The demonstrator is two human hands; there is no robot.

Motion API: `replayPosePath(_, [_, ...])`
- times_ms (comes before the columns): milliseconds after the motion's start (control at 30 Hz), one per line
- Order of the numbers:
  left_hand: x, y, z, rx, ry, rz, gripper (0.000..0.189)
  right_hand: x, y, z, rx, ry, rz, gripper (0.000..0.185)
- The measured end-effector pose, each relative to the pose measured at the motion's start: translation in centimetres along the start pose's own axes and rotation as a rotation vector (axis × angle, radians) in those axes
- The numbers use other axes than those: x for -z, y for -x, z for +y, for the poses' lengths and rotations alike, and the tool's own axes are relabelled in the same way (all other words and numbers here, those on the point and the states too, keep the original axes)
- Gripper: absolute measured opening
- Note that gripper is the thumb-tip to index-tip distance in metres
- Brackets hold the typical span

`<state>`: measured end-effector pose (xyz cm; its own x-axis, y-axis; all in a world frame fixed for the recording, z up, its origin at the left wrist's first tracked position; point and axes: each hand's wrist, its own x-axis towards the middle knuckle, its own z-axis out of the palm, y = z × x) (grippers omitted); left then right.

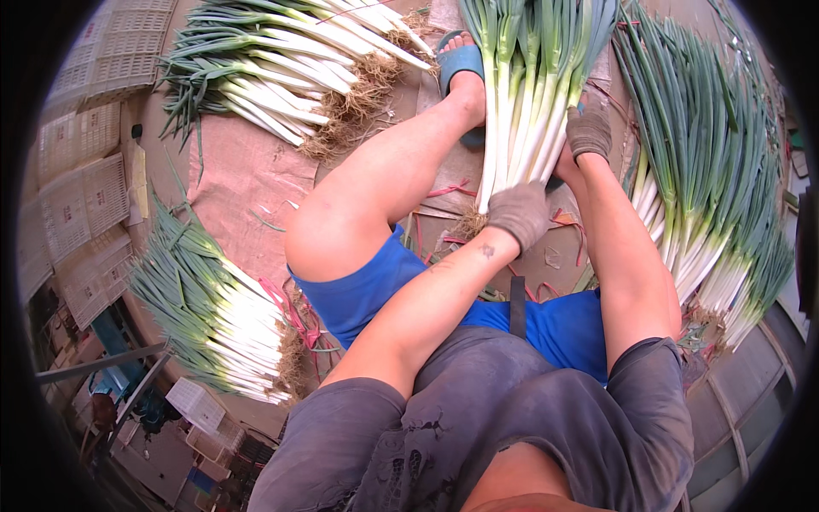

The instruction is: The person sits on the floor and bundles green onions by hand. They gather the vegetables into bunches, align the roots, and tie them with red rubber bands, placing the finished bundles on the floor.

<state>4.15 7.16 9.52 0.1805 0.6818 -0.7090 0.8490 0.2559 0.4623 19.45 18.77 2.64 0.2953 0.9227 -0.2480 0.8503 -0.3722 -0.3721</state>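
Before me, a bunch of long green onions point(528, 96) points its green leaves away from me. My left hand point(519, 214), in a grey-brown knit glove, is closed around white stems near the root end; its fingertips are hidden. Roots show just left of that hand. My gloved right hand point(590, 131) is farther up, against the right side of the same bunch; its finger grip is partly hidden. Pink ties point(454, 188) lie beneath the bunch, between my legs.
Piles of green onions lie at upper left point(288, 70), lower left point(217, 313) and right point(691, 147). Plastic crates point(83, 205) stand at far left. My legs flank the bunch, my left foot in a blue sandal point(461, 61). A pink sheet point(249, 185) covers some floor.
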Motion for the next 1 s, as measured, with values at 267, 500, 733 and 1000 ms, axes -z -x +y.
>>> replayPosePath(267, [19.9,-17.6,-5.5,0.294,0.427,0.523,0.031,-2.7,-0.6,4.5,-0.121,0.018,0.133,0.049])
replayPosePath(500, [19.8,-29.1,-12.5,0.197,-0.885,0.001,0.037,-2.4,-0.4,3.6,-0.150,0.075,0.049,0.052])
replayPosePath(733, [18.3,-29.7,-10.6,0.546,0.146,0.366,0.041,-2.5,-0.8,3.7,-0.186,0.125,0.004,0.058])
replayPosePath(1000, [24.8,-22.2,-16.3,0.372,1.092,0.278,0.031,-2.5,0.0,2.7,-0.103,0.094,0.046,0.055])
